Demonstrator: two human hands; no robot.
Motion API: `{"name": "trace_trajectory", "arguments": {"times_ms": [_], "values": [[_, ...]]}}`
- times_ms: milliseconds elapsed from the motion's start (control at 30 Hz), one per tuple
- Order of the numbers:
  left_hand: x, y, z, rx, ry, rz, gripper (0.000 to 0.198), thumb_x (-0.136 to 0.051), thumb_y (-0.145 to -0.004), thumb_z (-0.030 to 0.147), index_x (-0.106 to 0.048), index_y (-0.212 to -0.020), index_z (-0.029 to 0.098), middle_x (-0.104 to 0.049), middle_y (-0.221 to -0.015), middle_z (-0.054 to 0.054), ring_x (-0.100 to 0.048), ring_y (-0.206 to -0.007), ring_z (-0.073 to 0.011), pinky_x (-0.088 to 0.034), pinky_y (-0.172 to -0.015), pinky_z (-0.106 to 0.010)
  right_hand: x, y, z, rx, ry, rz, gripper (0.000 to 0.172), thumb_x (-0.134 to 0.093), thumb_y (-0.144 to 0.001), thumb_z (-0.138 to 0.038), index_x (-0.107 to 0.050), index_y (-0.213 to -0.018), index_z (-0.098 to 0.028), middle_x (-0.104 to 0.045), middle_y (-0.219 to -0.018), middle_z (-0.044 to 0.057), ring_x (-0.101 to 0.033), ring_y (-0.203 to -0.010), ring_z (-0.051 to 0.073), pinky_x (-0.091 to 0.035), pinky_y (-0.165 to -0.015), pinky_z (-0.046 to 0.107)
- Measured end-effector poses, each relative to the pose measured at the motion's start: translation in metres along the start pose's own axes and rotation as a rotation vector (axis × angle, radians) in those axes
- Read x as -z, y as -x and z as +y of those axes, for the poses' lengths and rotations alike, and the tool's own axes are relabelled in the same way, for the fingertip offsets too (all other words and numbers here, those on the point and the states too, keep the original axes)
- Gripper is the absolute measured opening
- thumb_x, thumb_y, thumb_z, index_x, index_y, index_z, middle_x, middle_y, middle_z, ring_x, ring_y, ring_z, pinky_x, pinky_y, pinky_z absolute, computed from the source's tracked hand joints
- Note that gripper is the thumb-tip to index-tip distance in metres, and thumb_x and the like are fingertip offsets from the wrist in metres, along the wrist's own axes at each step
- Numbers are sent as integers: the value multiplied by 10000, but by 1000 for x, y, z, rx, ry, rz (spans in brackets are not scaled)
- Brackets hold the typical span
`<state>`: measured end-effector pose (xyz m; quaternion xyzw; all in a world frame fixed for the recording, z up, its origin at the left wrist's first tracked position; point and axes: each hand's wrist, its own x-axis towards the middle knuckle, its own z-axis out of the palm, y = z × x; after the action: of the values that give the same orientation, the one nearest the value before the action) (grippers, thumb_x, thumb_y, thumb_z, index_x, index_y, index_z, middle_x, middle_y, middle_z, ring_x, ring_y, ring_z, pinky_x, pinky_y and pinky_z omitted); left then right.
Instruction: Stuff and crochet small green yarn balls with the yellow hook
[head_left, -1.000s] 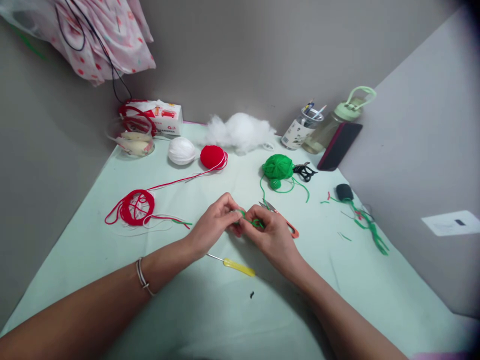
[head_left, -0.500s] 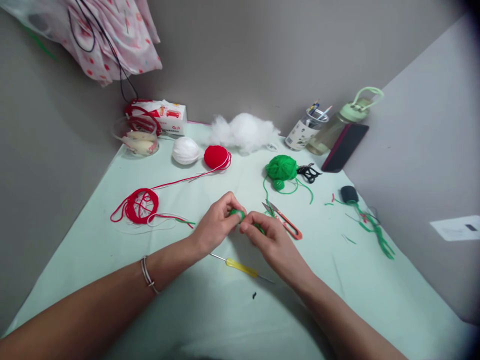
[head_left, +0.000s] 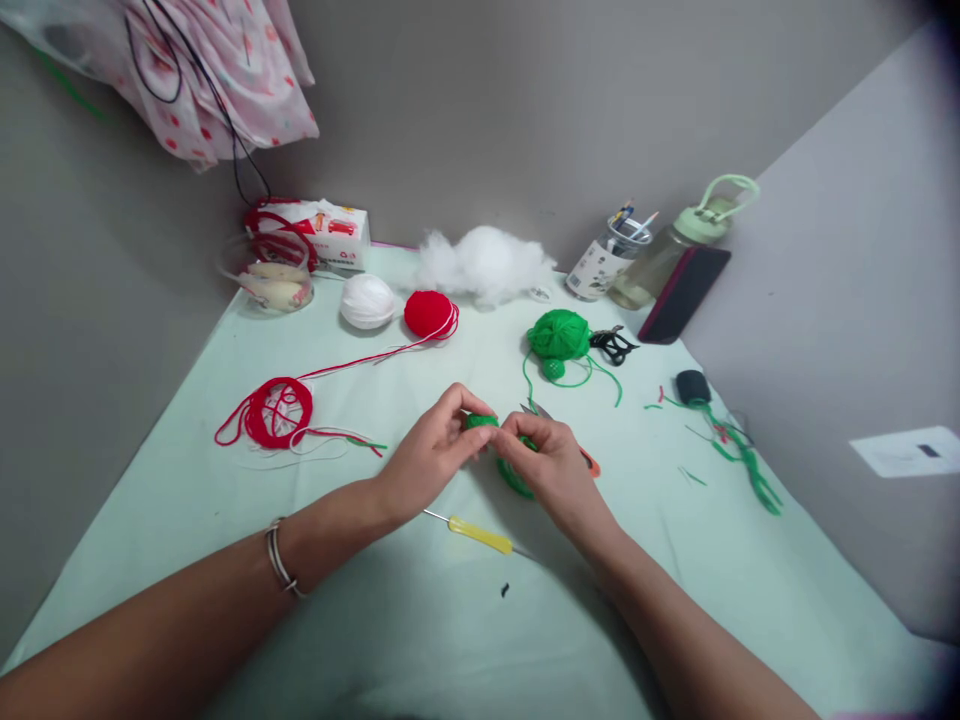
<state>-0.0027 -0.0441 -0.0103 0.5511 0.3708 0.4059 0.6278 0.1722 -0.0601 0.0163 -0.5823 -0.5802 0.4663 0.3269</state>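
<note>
My left hand (head_left: 431, 445) pinches a small green crocheted piece (head_left: 481, 421) between thumb and fingers. The fingertips of my right hand (head_left: 546, 462) meet it there, closed on the piece's near edge. Below the right fingers a curved green part (head_left: 514, 480) hangs; whether it is more of the same piece or looped yarn I cannot tell. A yellow-handled crochet hook (head_left: 480, 535) lies on the table just below the hands. Thread snips (head_left: 590, 462) with orange handles lie partly hidden behind the right hand. Farther back is a green yarn ball (head_left: 559, 333), with a small green crocheted ball (head_left: 553, 369) before it.
A red yarn coil (head_left: 279, 412) lies left, with white yarn (head_left: 367, 302) and red yarn (head_left: 429, 314) balls behind. White stuffing (head_left: 486, 262) sits against the wall. Black scissors (head_left: 613, 346), a phone (head_left: 684, 295), a bottle (head_left: 694, 230) and yarn scraps (head_left: 750, 470) are at right.
The right hand has turned and covers more of the snips. More of the curved green part shows under its fingers. Both hands stay together, and the view has shifted slightly.
</note>
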Motion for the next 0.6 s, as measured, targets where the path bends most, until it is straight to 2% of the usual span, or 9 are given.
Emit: {"name": "trace_trajectory", "arguments": {"times_ms": [133, 267, 400, 600], "values": [[2, -4, 0, 50, 37, 10, 194, -689, -913, 346, -569, -977, 207, -617, -819, 20, -587, -699, -144, -469, -696, -322, 6, 2, -2, 33, 40, -63, 364, -626, -923, -465, -554, -686, -198, -403, -598, -63, -310, -574, 104, -235, -538, 273], [0, -7, 0, 59, 44, 62, 162, -702, -831, 229, -567, -920, 207, -623, -797, 30, -574, -704, -140, -446, -685, -306, 4, 11, -10, 36, 61, -137, 240, -556, -955, -386, -583, -806, -199, -425, -661, -58, -343, -601, 114, -254, -549, 272], [-3, -6, 2, 55, 46, 152, 179, -688, -740, 114, -580, -851, 203, -596, -798, 41, -552, -751, -131, -424, -725, -291, -5, 18, -15, 67, 99, -118, 225, -531, -958, -355, -540, -786, -211, -416, -673, -52, -366, -608, 123, -261, -556, 278], [-5, -5, 3, 141, 183, 202, 244, -732, -751, 188, -586, -946, 197, -694, -907, -2, -635, -865, -158, -477, -798, -299, -14, 16, -6, 143, 78, -89, 253, -528, -977, -364, -510, -770, -220, -472, -691, -42, -408, -635, 132, -312, -590, 281]]}}
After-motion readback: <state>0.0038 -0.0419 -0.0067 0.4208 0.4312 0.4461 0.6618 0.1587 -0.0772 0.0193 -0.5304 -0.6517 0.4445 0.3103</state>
